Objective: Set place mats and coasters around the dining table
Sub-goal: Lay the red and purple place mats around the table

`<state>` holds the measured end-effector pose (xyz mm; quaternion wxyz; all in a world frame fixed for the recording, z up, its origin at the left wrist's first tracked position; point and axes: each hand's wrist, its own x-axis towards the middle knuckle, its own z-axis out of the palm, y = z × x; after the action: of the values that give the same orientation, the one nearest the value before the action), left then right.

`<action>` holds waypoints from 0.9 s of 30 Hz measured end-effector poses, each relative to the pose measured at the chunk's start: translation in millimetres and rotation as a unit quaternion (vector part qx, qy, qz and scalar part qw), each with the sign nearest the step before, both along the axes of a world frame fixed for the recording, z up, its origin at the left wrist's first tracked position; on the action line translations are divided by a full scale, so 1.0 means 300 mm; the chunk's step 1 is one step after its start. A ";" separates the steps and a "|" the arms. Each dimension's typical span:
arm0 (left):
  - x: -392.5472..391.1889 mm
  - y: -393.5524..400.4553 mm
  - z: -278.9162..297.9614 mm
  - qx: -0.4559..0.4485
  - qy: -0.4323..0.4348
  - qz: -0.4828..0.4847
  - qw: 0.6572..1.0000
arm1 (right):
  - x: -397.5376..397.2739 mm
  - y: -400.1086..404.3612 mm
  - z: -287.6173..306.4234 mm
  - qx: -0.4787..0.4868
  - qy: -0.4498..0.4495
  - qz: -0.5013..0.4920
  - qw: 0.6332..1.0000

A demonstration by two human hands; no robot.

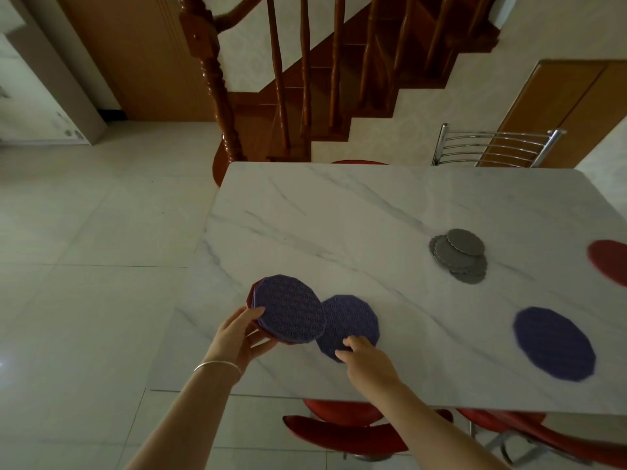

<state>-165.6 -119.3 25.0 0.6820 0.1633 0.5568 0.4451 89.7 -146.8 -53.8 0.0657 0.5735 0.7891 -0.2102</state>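
Two hands busy: left hand (242, 334) clamped on tilted mat stack (288, 308); right hand (364, 359) fingertips together, pressing flat purple mat (353, 320).

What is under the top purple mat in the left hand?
Below the top purple mat held by the left hand, a red mat's edge shows. How many lie beneath is hidden.

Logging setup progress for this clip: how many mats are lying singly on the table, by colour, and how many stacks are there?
Purple mats lying singly: 2, one under the right hand at, one at.
Red mats lying singly: 1, cut off by the frame edge.
Stacks: 2, the mat stack in the left hand and the grey coaster stack; their counts cannot be told.
Total: 5.
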 end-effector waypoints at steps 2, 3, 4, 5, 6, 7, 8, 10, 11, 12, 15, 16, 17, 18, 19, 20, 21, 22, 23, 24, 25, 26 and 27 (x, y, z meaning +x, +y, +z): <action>0.003 -0.006 -0.001 -0.005 0.000 0.006 1.000 | 0.001 -0.007 0.008 0.008 0.005 0.006 1.000; 0.006 -0.008 -0.001 -0.007 0.000 0.009 1.000 | 0.003 -0.006 0.017 0.004 0.020 -0.004 1.000; 0.009 -0.010 0.001 -0.009 0.000 0.011 1.000 | 0.006 0.000 0.033 -0.003 0.053 -0.034 0.998; 0.014 -0.010 0.004 -0.010 0.000 0.012 1.000 | 0.010 0.011 0.054 -0.003 0.095 -0.077 0.992; 0.019 -0.010 0.010 -0.011 -0.001 0.013 1.000 | 0.015 0.026 0.079 0.017 0.138 -0.123 0.983; 0.023 -0.009 0.017 -0.010 -0.002 0.015 1.000 | 0.018 0.046 0.110 0.049 0.175 -0.159 0.970; 0.029 -0.007 0.026 -0.010 -0.002 0.017 1.000 | 0.016 0.067 0.145 0.077 0.209 -0.180 0.958; 0.040 -0.005 0.048 -0.006 -0.002 0.017 1.000 | -0.003 0.110 0.226 0.087 0.272 -0.181 0.941; 0.048 -0.004 0.059 -0.004 -0.003 0.016 1.000 | -0.020 0.129 0.268 0.075 0.292 -0.168 0.938; 0.055 -0.001 0.072 -0.002 -0.003 0.016 1.000 | -0.041 0.147 0.307 0.060 0.305 -0.149 0.939; 0.073 0.017 0.117 0.005 -0.020 0.023 1.000 | -0.122 0.182 0.397 0.030 0.321 -0.079 0.943; 0.073 0.026 0.134 0.010 -0.030 0.023 0.999 | -0.152 0.187 0.416 0.025 0.318 -0.060 0.946; 0.069 0.036 0.152 0.016 -0.039 0.021 0.999 | -0.183 0.190 0.430 0.025 0.311 -0.045 0.949; 0.062 0.049 0.168 0.021 -0.045 0.020 0.999 | -0.212 0.194 0.441 0.034 0.305 -0.034 0.951; 0.048 0.063 0.180 0.027 -0.047 0.020 0.998 | -0.239 0.202 0.451 0.048 0.301 -0.029 0.952; 0.030 0.079 0.189 0.033 -0.049 0.021 0.998 | -0.266 0.213 0.460 0.062 0.299 -0.029 0.952; 0.008 0.098 0.194 0.039 -0.052 0.022 0.998 | -0.293 0.227 0.469 0.073 0.298 -0.033 0.951; -0.018 0.117 0.198 0.044 -0.058 0.023 0.997 | -0.322 0.243 0.478 0.081 0.296 -0.038 0.951; -0.048 0.137 0.201 0.048 -0.067 0.023 0.996 | -0.354 0.259 0.486 0.090 0.293 -0.042 0.951; -0.080 0.158 0.206 0.051 -0.077 0.022 0.995 | -0.388 0.274 0.495 0.097 0.290 -0.048 0.951; -0.116 0.177 0.211 0.053 -0.086 0.018 0.995 | -0.424 0.287 0.506 0.102 0.292 -0.057 0.949; -0.155 0.195 0.217 0.057 -0.094 0.012 0.994 | -0.463 0.300 0.517 0.105 0.295 -0.068 0.947; -0.196 0.213 0.223 0.061 -0.102 0.007 0.993 | -0.504 0.313 0.527 0.105 0.298 -0.080 0.945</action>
<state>-224.6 -55.5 91.9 0.7212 0.1545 0.4568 0.4973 -61.5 -53.0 104.4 -0.2504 0.5495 0.7417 -0.2920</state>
